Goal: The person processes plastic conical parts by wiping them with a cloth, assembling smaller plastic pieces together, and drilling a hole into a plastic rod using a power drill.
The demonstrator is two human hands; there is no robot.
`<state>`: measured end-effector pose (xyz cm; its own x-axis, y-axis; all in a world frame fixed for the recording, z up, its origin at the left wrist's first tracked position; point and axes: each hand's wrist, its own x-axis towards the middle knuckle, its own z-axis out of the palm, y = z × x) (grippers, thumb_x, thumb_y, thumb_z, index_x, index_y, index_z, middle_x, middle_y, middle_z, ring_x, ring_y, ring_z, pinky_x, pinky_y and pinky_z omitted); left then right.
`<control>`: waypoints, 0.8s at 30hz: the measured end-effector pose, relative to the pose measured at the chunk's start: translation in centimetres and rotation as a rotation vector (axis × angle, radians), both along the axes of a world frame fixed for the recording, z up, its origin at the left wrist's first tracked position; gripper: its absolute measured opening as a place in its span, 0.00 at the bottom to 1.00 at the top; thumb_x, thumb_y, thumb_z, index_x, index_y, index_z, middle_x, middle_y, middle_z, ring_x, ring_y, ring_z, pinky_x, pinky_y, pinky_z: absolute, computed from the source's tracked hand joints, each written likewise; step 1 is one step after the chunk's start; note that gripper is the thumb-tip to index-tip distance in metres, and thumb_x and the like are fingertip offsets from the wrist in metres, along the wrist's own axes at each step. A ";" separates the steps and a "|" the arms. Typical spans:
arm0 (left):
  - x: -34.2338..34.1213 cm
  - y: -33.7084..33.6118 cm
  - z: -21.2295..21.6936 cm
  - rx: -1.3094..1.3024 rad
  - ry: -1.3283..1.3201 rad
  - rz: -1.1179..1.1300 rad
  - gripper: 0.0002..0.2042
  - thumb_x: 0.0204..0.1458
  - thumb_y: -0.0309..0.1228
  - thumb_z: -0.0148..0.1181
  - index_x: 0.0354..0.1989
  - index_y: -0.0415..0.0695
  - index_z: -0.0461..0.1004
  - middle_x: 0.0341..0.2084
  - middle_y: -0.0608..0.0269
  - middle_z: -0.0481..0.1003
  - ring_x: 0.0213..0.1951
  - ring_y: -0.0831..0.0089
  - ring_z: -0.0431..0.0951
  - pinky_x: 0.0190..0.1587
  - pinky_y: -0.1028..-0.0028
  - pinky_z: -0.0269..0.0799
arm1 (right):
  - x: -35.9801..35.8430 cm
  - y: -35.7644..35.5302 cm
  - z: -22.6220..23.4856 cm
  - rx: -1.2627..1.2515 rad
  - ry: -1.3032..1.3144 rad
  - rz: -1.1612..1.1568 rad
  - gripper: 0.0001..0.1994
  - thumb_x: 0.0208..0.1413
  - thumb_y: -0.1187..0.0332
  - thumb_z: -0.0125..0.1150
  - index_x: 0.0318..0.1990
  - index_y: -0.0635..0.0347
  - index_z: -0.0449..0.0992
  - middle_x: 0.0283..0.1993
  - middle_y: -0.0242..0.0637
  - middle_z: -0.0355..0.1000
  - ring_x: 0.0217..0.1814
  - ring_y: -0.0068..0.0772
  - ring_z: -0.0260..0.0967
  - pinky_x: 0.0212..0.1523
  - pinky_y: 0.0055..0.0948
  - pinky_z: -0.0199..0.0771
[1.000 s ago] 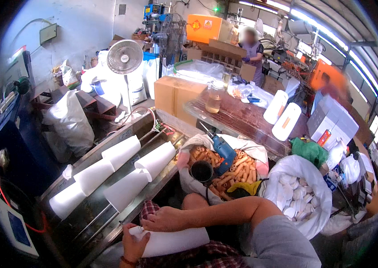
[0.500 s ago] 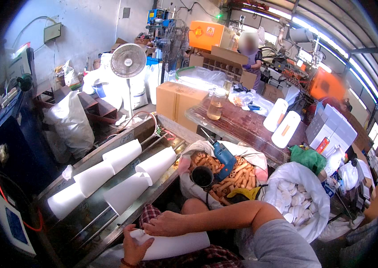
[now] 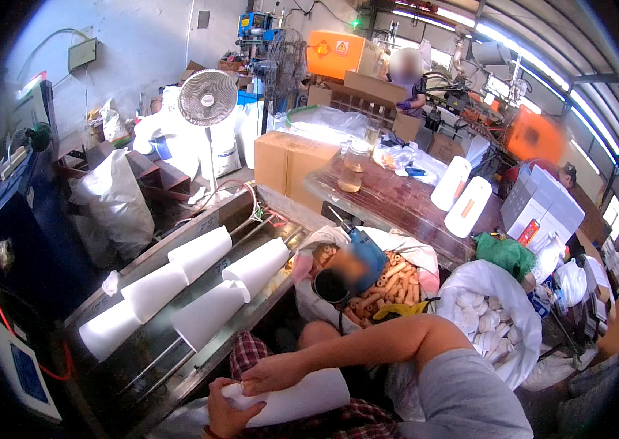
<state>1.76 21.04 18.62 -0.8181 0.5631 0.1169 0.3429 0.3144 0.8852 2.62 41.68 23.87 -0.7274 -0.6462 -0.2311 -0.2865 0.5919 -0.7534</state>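
I see a white cone (image 3: 309, 399) lying across the lap. The left hand (image 3: 227, 410) grips its left end, and the right hand (image 3: 274, 374) pinches that same end. 5 more cones (image 3: 208, 304) sit in 2 rows over the trough (image 3: 210, 219).

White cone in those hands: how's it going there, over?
Left hand gripping the left end of the white cone. Right hand at that end, exact grip hidden. Metal trough with more cones nearby.
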 end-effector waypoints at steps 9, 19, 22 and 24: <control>0.0 0.1 -1.5 0.188 -0.235 -0.008 0.38 0.28 0.28 0.74 0.47 0.41 0.53 0.40 0.54 0.64 0.43 0.64 0.69 0.45 0.62 0.68 | 0.9 -0.9 1.1 0.348 0.377 0.069 0.18 0.61 0.55 0.45 0.43 0.63 0.69 0.32 0.43 0.73 0.27 0.47 0.72 0.29 0.43 0.69; -0.1 0.1 -0.6 0.095 -0.151 0.040 0.35 0.30 0.27 0.71 0.47 0.41 0.55 0.41 0.54 0.64 0.43 0.65 0.68 0.47 0.63 0.66 | 1.3 -1.6 1.0 0.467 0.792 0.137 0.14 0.57 0.59 0.49 0.34 0.63 0.70 0.29 0.38 0.71 0.30 0.33 0.73 0.20 0.36 0.70; 0.2 1.0 -0.6 0.151 -0.098 0.036 0.35 0.29 0.28 0.71 0.47 0.41 0.55 0.40 0.53 0.64 0.43 0.64 0.68 0.46 0.63 0.65 | 1.7 -1.2 -0.2 0.438 0.820 0.045 0.13 0.56 0.61 0.50 0.32 0.63 0.69 0.25 0.36 0.69 0.22 0.33 0.70 0.17 0.34 0.69; 0.8 1.3 0.5 0.086 -0.129 0.083 0.36 0.28 0.28 0.71 0.48 0.41 0.55 0.39 0.53 0.64 0.43 0.63 0.68 0.46 0.64 0.65 | 0.4 -1.0 0.0 0.376 0.667 0.078 0.13 0.56 0.60 0.50 0.31 0.64 0.69 0.23 0.35 0.69 0.17 0.36 0.67 0.17 0.33 0.67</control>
<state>2.56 22.30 19.08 -0.8725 0.4858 0.0527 0.2007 0.2579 0.9451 3.05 40.69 23.84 -0.7455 -0.6660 0.0260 -0.6609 0.7336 -0.1584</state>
